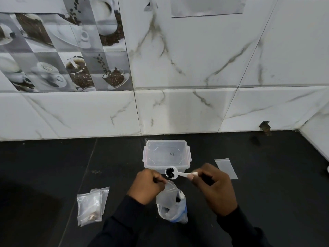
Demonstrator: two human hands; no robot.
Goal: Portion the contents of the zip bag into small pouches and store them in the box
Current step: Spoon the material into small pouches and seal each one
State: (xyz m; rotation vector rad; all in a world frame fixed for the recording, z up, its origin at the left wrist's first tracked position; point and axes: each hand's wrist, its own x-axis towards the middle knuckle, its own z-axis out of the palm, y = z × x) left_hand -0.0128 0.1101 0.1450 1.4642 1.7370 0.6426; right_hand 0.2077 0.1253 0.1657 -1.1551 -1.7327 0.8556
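Filling a pouch, head view. The left hand (146, 186) pinches the rim of a small clear pouch (166, 194), which hangs with its mouth seemingly agape directly above the zip bag (173, 213) standing on the dark counter (53, 175). The right hand (216, 189) grips the handle of a white spoon (178, 174) between thumb and curled fingers. The spoon's bowl, loaded with dark pieces (170, 172), is poised just above and behind the pouch mouth, not yet tipped. The box (166, 154) sits just beyond the hands, near the wall, and its lid appears to be on. A flat spare pouch (226, 168) lies right of the box, and a pile of pouches (91, 205) lies to the left, the top one with something pale brown at its base. The step in hand is judged to be the transfer of one spoonful. To do it well, hold the pouch mouth wide and level, bring the spoon's lip inside the rim before rolling the wrist, and tip slowly so that pieces slide rather than bounce. Holding the pouch over the zip bag is sound, as strays should fall back into it. The thin film will likely fold shut if the pinch slackens. The box will need opening before storage.
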